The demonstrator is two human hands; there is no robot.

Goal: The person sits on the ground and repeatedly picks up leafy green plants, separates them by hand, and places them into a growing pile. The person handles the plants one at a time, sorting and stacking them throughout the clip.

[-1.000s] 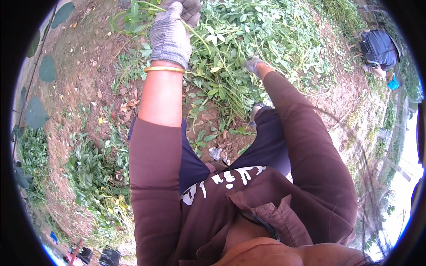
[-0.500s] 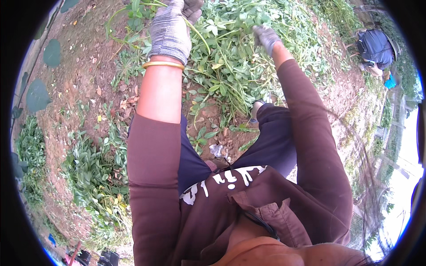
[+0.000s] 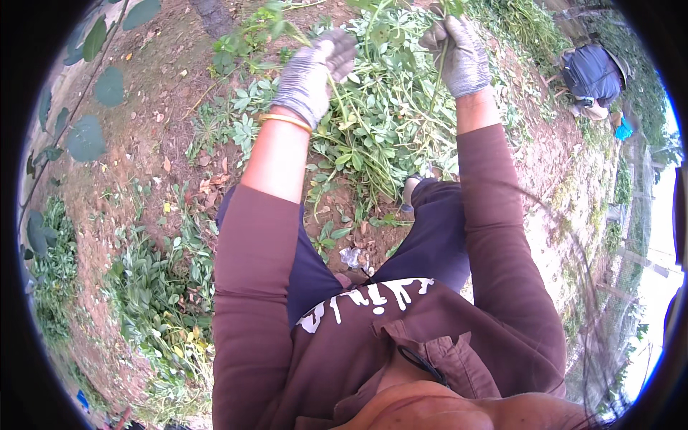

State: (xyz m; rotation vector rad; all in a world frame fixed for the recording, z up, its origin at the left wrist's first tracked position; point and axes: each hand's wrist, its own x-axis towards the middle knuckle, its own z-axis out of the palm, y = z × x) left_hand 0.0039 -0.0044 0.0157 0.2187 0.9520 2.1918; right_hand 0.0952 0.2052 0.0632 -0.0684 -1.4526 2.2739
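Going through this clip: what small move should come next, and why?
Probably bring the right hand toward the left hand: the right seems to grip leafy stems, the left a green stem, and the hands are apart above the plant heap.

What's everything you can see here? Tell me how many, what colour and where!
Leafy plants: many, green, top middle and lower left.
Leafy stems: several, green, top middle.
Trunk: one, greyish, top left.
Round-leaved branch: one, green, left edge.
Soil: uncounted, brown, all around.
Crumpled thing: one, silvery, on soil.
Bundled shape: one, dark blue, upper right; unclear what.
Small thing: one, bright blue, below that.
Netting: one stretch, greyish, right edge.
Bracelet: one, yellow, left wrist.
Top: one, brown, bottom middle.
Trousers: one pair, navy, middle.
Left hand: one, grey-gloved, top middle.
Right hand: one, grey-gloved, farther right.
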